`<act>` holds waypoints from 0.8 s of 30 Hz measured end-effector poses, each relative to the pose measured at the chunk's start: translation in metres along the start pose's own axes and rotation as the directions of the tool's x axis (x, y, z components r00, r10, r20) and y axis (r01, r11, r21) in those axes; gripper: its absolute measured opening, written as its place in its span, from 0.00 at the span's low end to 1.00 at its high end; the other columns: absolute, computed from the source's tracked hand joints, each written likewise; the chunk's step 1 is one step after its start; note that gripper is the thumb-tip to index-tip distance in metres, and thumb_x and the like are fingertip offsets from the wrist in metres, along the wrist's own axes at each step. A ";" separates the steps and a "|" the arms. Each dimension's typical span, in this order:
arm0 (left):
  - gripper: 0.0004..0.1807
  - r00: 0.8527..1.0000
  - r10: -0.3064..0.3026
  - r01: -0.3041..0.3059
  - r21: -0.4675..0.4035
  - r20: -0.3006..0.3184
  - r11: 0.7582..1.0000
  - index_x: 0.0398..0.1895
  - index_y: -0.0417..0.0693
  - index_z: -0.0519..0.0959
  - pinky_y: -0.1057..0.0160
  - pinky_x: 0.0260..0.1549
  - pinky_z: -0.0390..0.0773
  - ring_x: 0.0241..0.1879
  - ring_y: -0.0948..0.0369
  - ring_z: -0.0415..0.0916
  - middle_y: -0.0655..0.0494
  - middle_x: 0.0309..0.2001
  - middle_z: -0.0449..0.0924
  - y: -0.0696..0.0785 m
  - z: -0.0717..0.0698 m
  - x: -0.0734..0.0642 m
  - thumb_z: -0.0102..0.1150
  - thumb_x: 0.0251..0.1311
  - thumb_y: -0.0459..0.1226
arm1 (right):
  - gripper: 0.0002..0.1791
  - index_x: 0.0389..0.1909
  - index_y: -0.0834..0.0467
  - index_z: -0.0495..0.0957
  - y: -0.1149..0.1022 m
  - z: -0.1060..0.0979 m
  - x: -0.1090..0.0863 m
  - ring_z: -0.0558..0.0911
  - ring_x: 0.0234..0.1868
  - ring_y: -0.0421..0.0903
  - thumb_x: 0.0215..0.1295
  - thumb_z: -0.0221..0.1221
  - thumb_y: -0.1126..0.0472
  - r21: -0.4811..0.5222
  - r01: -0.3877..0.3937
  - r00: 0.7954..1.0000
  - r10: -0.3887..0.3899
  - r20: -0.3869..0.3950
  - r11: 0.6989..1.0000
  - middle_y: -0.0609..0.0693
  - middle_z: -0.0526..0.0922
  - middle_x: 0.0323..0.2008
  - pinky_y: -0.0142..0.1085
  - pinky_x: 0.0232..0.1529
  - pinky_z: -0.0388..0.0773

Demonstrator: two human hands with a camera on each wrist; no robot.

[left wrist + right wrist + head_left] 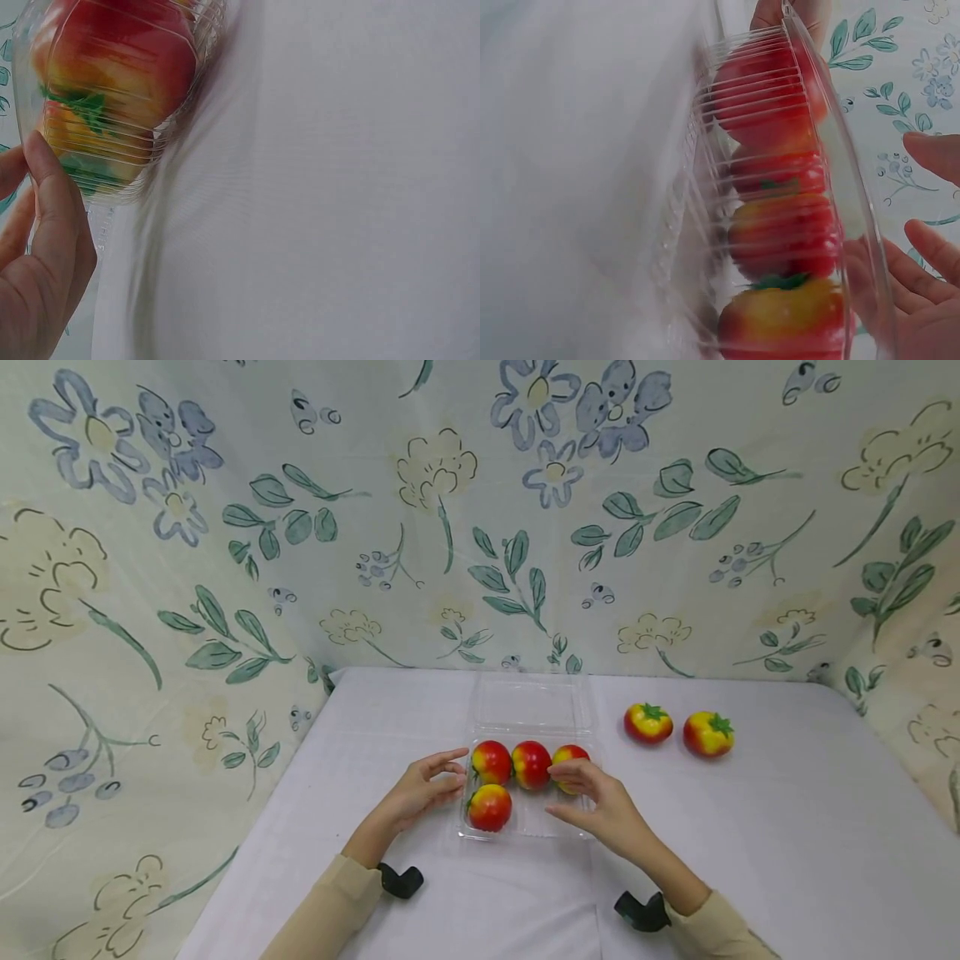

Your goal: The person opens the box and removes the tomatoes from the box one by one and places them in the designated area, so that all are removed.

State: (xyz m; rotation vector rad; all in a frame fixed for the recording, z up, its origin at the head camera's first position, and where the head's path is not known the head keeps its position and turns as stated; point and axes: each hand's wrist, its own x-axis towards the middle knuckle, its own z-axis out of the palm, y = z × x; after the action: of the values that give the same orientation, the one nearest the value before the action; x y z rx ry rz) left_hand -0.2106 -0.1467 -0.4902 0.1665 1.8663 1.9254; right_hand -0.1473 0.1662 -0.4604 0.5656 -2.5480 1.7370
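A clear plastic clamshell box (536,822) lies with its lid (532,703) folded back. Three red-and-yellow fruits with green leafy caps stand in its back row: a left one (492,762), a middle one (532,765) and a right one (568,753). Another such fruit (490,807) sits at the front left. My left hand (420,789) rests its fingertips on the box's left rim, seen closer in the left wrist view. Over the back-right fruit, my right hand (600,806) has its fingers beside it and partly covers it, thumb spread apart.
Two more matching fruits, one nearer (648,724) and one farther right (708,734), lie on the white tablecloth (795,827) right of the box. A floral curtain (480,527) hangs behind the table. Dark wrist mounts (642,912) sit below both hands.
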 end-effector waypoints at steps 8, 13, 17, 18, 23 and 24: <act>0.30 1.000 -0.006 0.006 -0.005 0.000 1.000 0.71 0.45 0.69 0.68 0.44 0.82 0.36 0.59 0.79 0.47 0.48 0.74 -0.001 -0.001 0.001 0.63 0.66 0.33 | 0.28 0.57 0.62 0.75 -0.002 0.015 0.004 0.78 0.57 0.60 0.58 0.73 0.57 -0.004 0.007 1.000 -0.007 0.023 1.000 0.57 0.80 0.55 0.56 0.60 0.72; 0.30 1.000 0.001 -0.001 -0.011 0.006 1.000 0.71 0.45 0.69 0.68 0.43 0.82 0.36 0.59 0.79 0.47 0.48 0.74 0.000 0.000 -0.001 0.62 0.67 0.33 | 0.29 0.57 0.62 0.75 -0.003 0.023 0.004 0.78 0.57 0.59 0.57 0.73 0.57 0.006 0.022 0.999 -0.022 0.031 1.000 0.57 0.81 0.55 0.56 0.60 0.72; 0.30 1.000 -0.001 0.001 -0.012 0.008 1.000 0.71 0.45 0.69 0.68 0.43 0.82 0.36 0.60 0.79 0.47 0.48 0.74 0.000 0.000 -0.001 0.63 0.66 0.33 | 0.29 0.57 0.62 0.75 -0.003 0.030 0.005 0.79 0.56 0.58 0.56 0.74 0.59 -0.022 0.048 0.999 -0.048 0.021 0.999 0.57 0.81 0.54 0.56 0.59 0.74; 0.30 1.000 -0.002 0.002 -0.009 0.006 1.000 0.71 0.45 0.69 0.68 0.43 0.82 0.36 0.60 0.79 0.47 0.48 0.74 0.000 -0.001 -0.001 0.63 0.66 0.34 | 0.29 0.57 0.62 0.75 -0.003 0.032 0.006 0.79 0.56 0.58 0.56 0.74 0.59 -0.027 0.055 0.998 -0.055 0.019 0.998 0.58 0.81 0.54 0.55 0.59 0.74; 0.30 1.000 -0.001 0.001 0.012 0.003 1.000 0.71 0.46 0.70 0.68 0.44 0.82 0.36 0.59 0.79 0.47 0.49 0.74 -0.002 -0.002 0.001 0.63 0.66 0.35 | 0.28 0.55 0.61 0.76 -0.005 0.041 0.007 0.79 0.55 0.59 0.54 0.74 0.62 -0.045 0.075 0.997 -0.075 0.008 0.996 0.59 0.81 0.53 0.53 0.57 0.77; 0.30 1.000 0.000 0.000 0.015 0.002 1.000 0.71 0.46 0.70 0.68 0.44 0.82 0.36 0.59 0.79 0.47 0.49 0.74 -0.002 -0.002 0.002 0.63 0.66 0.35 | 0.28 0.55 0.60 0.76 -0.005 0.042 0.007 0.79 0.55 0.59 0.54 0.75 0.62 -0.050 0.079 0.997 -0.078 0.004 0.996 0.59 0.81 0.53 0.53 0.56 0.77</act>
State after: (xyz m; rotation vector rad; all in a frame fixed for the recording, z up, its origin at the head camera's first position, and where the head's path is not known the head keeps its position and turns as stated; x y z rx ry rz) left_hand -0.2125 -0.1478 -0.4928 0.1728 1.8795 1.9106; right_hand -0.1438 0.1246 -0.4708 0.6562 -2.5260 1.6437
